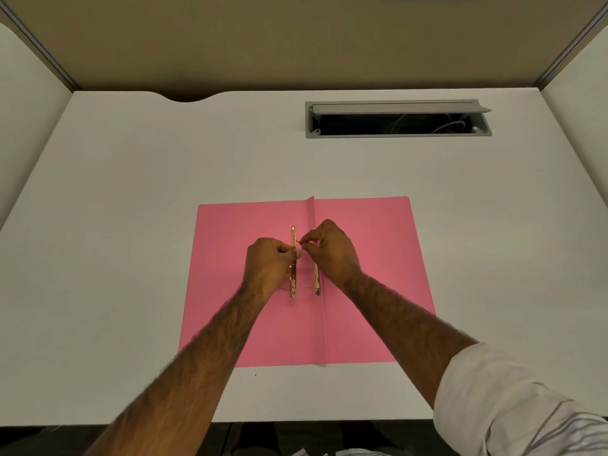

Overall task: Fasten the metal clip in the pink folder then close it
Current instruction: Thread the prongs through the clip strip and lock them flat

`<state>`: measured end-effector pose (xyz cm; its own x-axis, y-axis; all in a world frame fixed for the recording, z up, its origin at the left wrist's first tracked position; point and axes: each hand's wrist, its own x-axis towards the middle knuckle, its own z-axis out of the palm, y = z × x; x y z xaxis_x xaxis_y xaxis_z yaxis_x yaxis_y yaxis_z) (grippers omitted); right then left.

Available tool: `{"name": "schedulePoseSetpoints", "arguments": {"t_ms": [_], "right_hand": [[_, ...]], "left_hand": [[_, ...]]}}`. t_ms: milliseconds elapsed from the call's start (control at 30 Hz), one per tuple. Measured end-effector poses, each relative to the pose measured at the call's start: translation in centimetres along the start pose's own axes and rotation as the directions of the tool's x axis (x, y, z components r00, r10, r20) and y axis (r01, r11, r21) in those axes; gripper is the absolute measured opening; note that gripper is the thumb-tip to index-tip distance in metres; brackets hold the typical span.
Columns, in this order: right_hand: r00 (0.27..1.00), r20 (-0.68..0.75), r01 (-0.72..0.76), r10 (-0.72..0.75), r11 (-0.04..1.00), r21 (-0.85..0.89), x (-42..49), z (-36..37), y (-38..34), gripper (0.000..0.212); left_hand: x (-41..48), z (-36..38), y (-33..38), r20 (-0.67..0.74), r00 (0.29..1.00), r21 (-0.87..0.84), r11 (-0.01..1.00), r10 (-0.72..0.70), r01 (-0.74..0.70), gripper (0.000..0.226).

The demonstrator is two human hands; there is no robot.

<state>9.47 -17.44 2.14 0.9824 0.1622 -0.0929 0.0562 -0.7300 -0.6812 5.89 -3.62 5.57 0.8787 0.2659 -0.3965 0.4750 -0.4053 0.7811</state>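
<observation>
The pink folder point(368, 258) lies open and flat on the white desk, its spine fold running down the middle. A gold metal clip bar point(292, 235) stands lengthwise just left of the fold. My left hand point(268, 264) pinches this bar at its middle. A second gold strip point(316, 279) lies along the fold, partly under my right hand point(330, 250). The right thumb and forefinger pinch a thin metal prong point(298, 241) that points toward the bar. Another thin prong point(306, 286) sticks out lower down between the two strips.
The white desk point(131, 225) has a grey cable tray point(398, 120) open at the back right, with wires inside. Partition walls stand at the back and on both sides. The desk's front edge is near my elbows.
</observation>
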Motion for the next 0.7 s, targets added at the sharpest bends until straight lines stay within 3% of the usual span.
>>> {"name": "schedulePoseSetpoints", "arguments": {"t_ms": [433,700], "right_hand": [[0.999,-0.049,0.023,-0.020,0.998,0.063,-0.9,-0.6,0.6,0.017],[0.972,0.206,0.075,-0.113,0.980,0.183,-6.0,-1.4,2.7,0.021]], "left_hand": [[0.3,0.2,0.2,0.054,0.998,0.020,1.000,-0.010,0.009,0.019],[0.7,0.4,0.7,0.053,0.999,0.047,0.999,-0.007,0.005,0.017]]}}
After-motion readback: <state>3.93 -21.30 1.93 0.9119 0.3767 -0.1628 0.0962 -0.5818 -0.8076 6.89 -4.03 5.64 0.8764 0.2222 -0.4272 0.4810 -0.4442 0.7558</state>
